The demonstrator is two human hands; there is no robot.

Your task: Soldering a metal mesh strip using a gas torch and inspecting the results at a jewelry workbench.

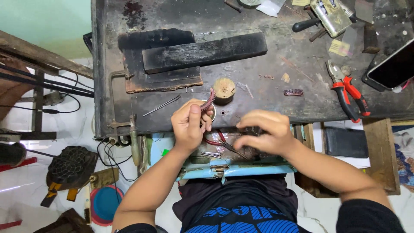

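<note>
Dark, scorched workbench (276, 99). Lying on it: two charred blocks (202, 51), a cork round (224, 87), thin wire rods (161, 105), a short ridged strip (293, 92), red-handled pliers (347, 90), a phone (394, 67), and paper scraps (339, 47).

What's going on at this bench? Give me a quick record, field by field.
Setting: dark, scorched workbench seen from above
Left hand: holds a curved, ridged reddish strip upright
Right hand: curled over an open blue drawer, near small pliers
On bench: charred block, cork stub, red pliers, phone, second ridged strip
Unclear: what the right hand grips
</note>
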